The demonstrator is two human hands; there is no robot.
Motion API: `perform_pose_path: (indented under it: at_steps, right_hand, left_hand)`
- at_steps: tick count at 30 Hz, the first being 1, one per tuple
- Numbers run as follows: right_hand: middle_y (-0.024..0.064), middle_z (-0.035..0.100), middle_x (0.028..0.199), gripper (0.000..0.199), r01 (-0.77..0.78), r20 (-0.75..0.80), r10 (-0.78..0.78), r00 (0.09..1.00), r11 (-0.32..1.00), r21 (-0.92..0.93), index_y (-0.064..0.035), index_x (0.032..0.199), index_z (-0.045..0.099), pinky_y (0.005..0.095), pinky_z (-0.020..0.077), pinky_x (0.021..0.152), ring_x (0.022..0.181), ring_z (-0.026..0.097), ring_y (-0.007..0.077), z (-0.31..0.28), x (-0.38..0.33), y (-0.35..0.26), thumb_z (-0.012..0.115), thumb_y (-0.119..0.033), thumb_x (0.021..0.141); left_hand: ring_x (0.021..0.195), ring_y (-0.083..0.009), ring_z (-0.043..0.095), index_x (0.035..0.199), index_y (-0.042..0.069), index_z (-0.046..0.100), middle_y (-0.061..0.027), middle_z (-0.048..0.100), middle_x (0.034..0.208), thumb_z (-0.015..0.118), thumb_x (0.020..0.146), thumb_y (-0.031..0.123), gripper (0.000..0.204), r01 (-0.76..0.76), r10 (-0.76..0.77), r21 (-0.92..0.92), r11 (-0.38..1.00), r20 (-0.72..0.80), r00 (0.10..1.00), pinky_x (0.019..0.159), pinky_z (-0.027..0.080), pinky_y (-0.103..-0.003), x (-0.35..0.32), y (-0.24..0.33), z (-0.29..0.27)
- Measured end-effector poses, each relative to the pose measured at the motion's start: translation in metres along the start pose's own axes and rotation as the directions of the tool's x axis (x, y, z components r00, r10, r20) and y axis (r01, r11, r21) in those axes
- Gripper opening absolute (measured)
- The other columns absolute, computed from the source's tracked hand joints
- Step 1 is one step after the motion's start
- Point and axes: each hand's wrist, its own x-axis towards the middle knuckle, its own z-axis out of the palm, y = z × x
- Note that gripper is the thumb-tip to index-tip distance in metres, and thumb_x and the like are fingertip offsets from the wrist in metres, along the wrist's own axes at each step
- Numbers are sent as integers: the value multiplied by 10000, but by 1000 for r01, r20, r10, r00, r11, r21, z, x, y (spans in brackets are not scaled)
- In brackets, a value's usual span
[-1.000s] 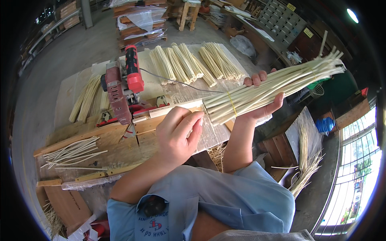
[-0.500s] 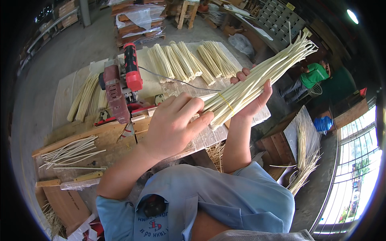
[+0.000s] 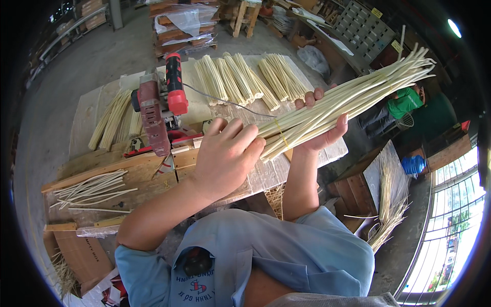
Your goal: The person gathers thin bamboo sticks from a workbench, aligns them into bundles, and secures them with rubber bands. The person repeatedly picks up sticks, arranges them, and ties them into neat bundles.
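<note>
A bundle of long pale canes [image 3: 348, 105] slants across the front of me, its loose, uneven tips up at the right. A thin yellow band circles it near the lower left end. My right hand [image 3: 327, 138] supports the bundle from below, thumb on the near side and fingertips showing over the far side. At the lower end, my left hand [image 3: 227, 156] is closed with curled fingers against the canes. Its fingertips are partly hidden there.
A red and black power saw [image 3: 158, 110] stands on the worktable left of my hands. Several bundles of canes [image 3: 238, 79] lie behind it, with loose canes [image 3: 94, 189] at the near left. More canes [image 3: 386, 194] rest on a stand at right. A person in green [image 3: 404, 105] is farther back.
The bundle and my right hand have shifted slightly right, and the canes' tips reach farther right. My left hand has slid back a little toward the bundle's lower end.
</note>
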Motion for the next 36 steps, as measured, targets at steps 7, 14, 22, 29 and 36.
perform_pose_path:
  at_steps: [7,14,22,29,36]
  right_hand:
    - [144,476,1156,727,98,278,-104,955,995,35,-119,1520,349,453,496,833,956,517,253,1,7,-1,553,-496,933]
    - [148,488,1152,720,141,288,-130,949,990,-17,-120,1520,358,453,499,834,954,524,249,2,7,-4,547,-496,936]
    - [131,501,1109,672,77,112,-63,992,988,-131,-130,1481,409,463,522,811,926,546,235,3,6,-9,557,-485,931]
    - [121,508,1105,636,18,91,-12,996,998,-60,-129,1451,449,466,512,819,949,541,236,1,9,-9,562,-479,932]
    - [109,542,1098,592,-39,28,41,999,999,-37,-177,1446,456,460,503,806,938,564,237,-2,10,-3,560,-474,944]
  left_hand:
    - [794,-226,556,889,63,697,-33,548,841,729,782,110,120,72,-73,16,997,64,995,709,399,-386,-1,2,6]
    - [805,-294,584,899,-13,667,-98,550,874,713,818,21,99,200,-178,-207,958,118,977,708,480,-411,0,4,15]
    - [779,-325,599,880,-28,615,-133,554,877,723,763,-43,160,228,-221,-488,842,73,973,670,483,-412,-6,-7,28]
    - [772,-325,589,870,-15,596,-137,543,879,736,738,-38,194,201,-204,-496,845,49,978,669,485,-402,-14,-10,30]
    - [773,-312,571,843,-12,572,-129,511,873,737,758,-21,186,193,-224,-518,833,4,975,672,479,-406,-22,-13,33]
